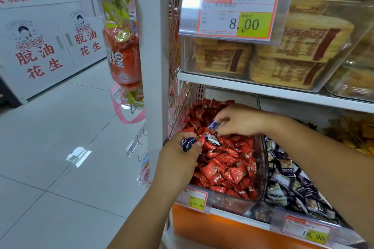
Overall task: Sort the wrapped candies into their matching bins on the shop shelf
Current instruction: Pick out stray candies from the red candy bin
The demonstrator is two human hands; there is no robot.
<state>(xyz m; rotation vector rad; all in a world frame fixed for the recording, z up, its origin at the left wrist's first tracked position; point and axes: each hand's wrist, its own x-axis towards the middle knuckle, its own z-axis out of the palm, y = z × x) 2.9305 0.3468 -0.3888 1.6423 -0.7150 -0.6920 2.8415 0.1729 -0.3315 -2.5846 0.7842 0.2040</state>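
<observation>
2 hands at the red bin: right hand pinches 1 blue candy tilted diagonally, left hand clutches blue candies.

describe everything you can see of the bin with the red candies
The bin is clear plastic, leftmost in its row, heaped nearly full with red wrapped candies. A price tag hangs on its front. One blue-and-white candy lies on the pile. The left hand, gripping dark blue candies, and the right hand, pinching a blue candy, reach into it.
</observation>
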